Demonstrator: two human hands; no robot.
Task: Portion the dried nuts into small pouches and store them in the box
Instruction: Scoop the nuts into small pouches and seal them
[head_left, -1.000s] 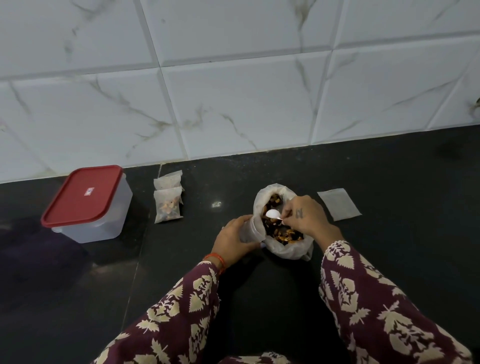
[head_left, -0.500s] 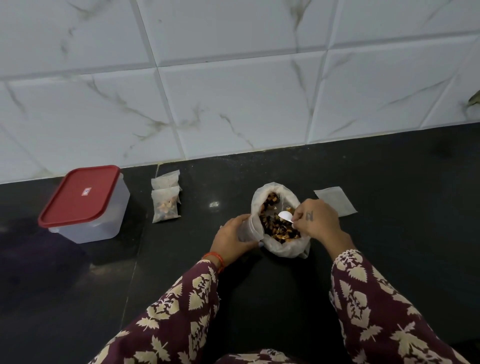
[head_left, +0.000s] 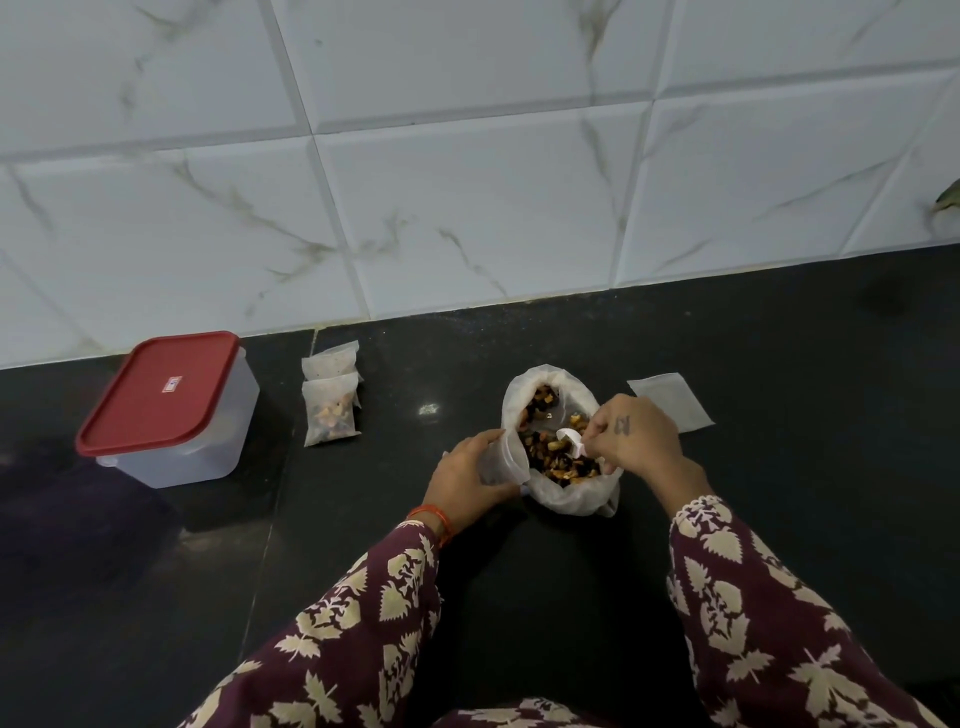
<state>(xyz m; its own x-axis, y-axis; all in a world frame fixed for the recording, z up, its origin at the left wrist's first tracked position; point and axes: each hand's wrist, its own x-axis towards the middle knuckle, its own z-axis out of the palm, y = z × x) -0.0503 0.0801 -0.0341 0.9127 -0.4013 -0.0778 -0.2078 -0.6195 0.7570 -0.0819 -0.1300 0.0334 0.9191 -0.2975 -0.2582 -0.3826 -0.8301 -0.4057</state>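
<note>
Two filled pouches (head_left: 331, 410) wait beside the box (head_left: 166, 410), so with your left hand (head_left: 470, 475) clamped on the open pouch (head_left: 501, 462) against the nut bag (head_left: 563, 441), level the spoon (head_left: 571, 451) pinched in your right hand (head_left: 636, 441) before tipping.

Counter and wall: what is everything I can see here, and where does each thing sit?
storage box: one, clear with a red lid, shut, far left of the counter
filled pouches: two, translucent white, overlapping, right of the box
empty pouch: one, white, flat, right of the bag
bag of dried nuts: one, white, open, centre
held pouch: one, translucent, at the bag's left rim
spoon: one, white, over the nuts
counter: black
wall tiles: white marble
left hand: grips the held pouch
right hand: pinches the spoon
</note>
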